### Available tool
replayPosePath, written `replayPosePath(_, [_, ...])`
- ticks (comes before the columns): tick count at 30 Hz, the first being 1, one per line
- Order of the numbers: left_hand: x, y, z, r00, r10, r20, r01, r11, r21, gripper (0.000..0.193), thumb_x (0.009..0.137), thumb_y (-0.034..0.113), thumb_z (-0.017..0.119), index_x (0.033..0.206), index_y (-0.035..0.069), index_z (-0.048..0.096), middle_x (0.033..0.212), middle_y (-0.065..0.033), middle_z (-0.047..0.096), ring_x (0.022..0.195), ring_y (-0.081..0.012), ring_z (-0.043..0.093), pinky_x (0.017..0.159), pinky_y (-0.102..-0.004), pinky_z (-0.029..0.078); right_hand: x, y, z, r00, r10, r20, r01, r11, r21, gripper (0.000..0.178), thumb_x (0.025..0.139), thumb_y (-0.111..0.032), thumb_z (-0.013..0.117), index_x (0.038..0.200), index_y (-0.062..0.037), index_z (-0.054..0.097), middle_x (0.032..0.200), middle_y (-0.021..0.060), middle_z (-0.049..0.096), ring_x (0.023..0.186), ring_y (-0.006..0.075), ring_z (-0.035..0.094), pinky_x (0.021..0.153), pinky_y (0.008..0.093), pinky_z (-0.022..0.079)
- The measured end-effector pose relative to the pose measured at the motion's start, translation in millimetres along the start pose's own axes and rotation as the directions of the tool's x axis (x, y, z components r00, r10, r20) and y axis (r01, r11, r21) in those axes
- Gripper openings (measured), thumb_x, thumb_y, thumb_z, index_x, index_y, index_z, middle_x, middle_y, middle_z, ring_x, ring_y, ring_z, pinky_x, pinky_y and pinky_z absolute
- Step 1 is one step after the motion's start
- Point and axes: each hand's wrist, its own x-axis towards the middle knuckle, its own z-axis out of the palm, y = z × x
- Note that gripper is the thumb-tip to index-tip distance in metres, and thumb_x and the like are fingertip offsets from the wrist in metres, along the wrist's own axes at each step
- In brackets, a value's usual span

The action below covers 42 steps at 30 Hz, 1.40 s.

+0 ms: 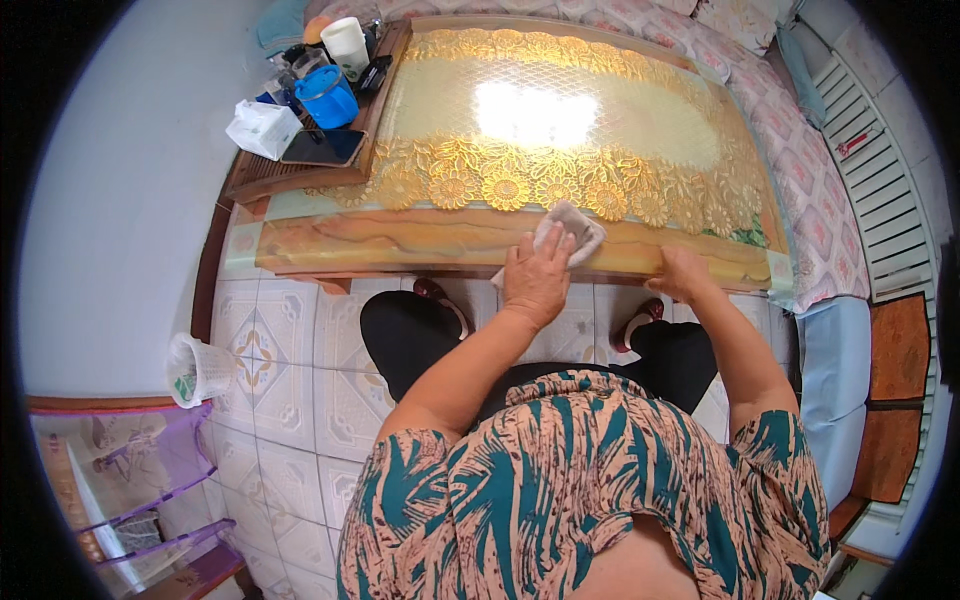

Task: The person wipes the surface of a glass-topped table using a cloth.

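Note:
My left hand (538, 280) presses a pale grey cloth (584, 232) onto the near edge of a low table, its fingers over the cloth. A corner of the cloth shows beside the wrist. Under it lies a clear, glossy cover over a marbled brown border (400, 238). To the right, my right hand (682, 274) rests at the table's front edge, fingers curled against it. Just beyond both hands spreads a gold floral table mat (505, 188) with a bright light reflection in its middle.
On the table's left, a wooden tray (255, 180) bears a blue mug (327, 97), white paper cups (346, 48), a tissue pack (262, 128) and a phone (325, 147). A white basket (200, 370) stands on the tiled floor. Patterned seating (800, 190) borders the far and right sides.

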Motion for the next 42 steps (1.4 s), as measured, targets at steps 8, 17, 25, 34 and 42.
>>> replayPosePath(8, [-10.7, -85.3, -36.7, 0.992, -0.128, 0.001, 0.128, 0.991, 0.044, 0.050, 0.078, 0.019, 0.058, 0.127, 0.019, 0.050, 0.138, -0.0010, 0.044, 0.116, -0.0290, 0.047, 0.094, -0.0411, 0.042, -0.6, -7.4, 2.6, 0.995, -0.089, 0.034, 0.088, 0.996, 0.022, 0.054, 0.068, -0.042, 0.073, 0.103, -0.0036, 0.057, 0.104, 0.0164, 0.062, 0.101, 0.0330, 0.058, 0.083, 0.0427, 0.047])
replayPosePath(17, [-65.8, -255.1, -89.1, 0.843, -0.499, -0.201, 0.537, 0.800, 0.266, 0.050, 0.081, 0.027, 0.057, 0.131, 0.025, 0.049, 0.141, 0.0062, 0.041, 0.116, -0.0264, 0.047, 0.096, -0.0426, 0.037, 19.8, -13.5, 0.0, 0.971, -0.173, 0.164, 0.183, 0.982, -0.051, 0.048, 0.066, -0.042, 0.073, 0.090, -0.0033, 0.059, 0.092, 0.0186, 0.063, 0.091, 0.0354, 0.059, 0.077, 0.0425, 0.047])
replayPosePath(25, [-73.8, -347.4, -138.8, 0.559, -0.794, -0.238, 0.818, 0.480, 0.317, 0.051, 0.085, 0.033, 0.051, 0.135, 0.032, 0.043, 0.145, 0.0118, 0.034, 0.118, -0.0291, 0.044, 0.097, -0.0480, 0.037, 19.2, -12.5, -4.2, 0.956, -0.243, 0.163, 0.260, 0.961, -0.097, 0.047, 0.069, -0.044, 0.071, 0.089, -0.0022, 0.061, 0.091, 0.0174, 0.064, 0.089, 0.0346, 0.061, 0.077, 0.0407, 0.049])
replayPosePath(34, [-72.8, -448.6, -145.4, 0.656, -0.713, -0.250, 0.745, 0.555, 0.372, 0.053, 0.087, 0.026, 0.047, 0.138, 0.017, 0.038, 0.144, -0.0057, 0.036, 0.127, -0.0334, 0.039, 0.104, -0.0449, 0.032, 18.7, -11.7, -7.2, 0.960, -0.201, 0.197, 0.224, 0.969, -0.106, 0.048, 0.069, -0.042, 0.072, 0.091, -0.0022, 0.057, 0.088, 0.0173, 0.063, 0.086, 0.0353, 0.060, 0.074, 0.0421, 0.048])
replayPosePath(42, [-71.2, -444.5, -144.2, 0.670, -0.703, -0.239, 0.724, 0.548, 0.420, 0.051, 0.088, 0.024, 0.045, 0.138, 0.015, 0.039, 0.143, -0.0105, 0.037, 0.122, -0.0383, 0.043, 0.103, -0.0447, 0.034, 18.3, -4.9, 4.7, 0.967, -0.247, 0.063, 0.247, 0.969, 0.010, 0.044, 0.067, -0.038, 0.075, 0.087, -0.0026, 0.058, 0.085, 0.0165, 0.063, 0.085, 0.0350, 0.061, 0.073, 0.0421, 0.048])
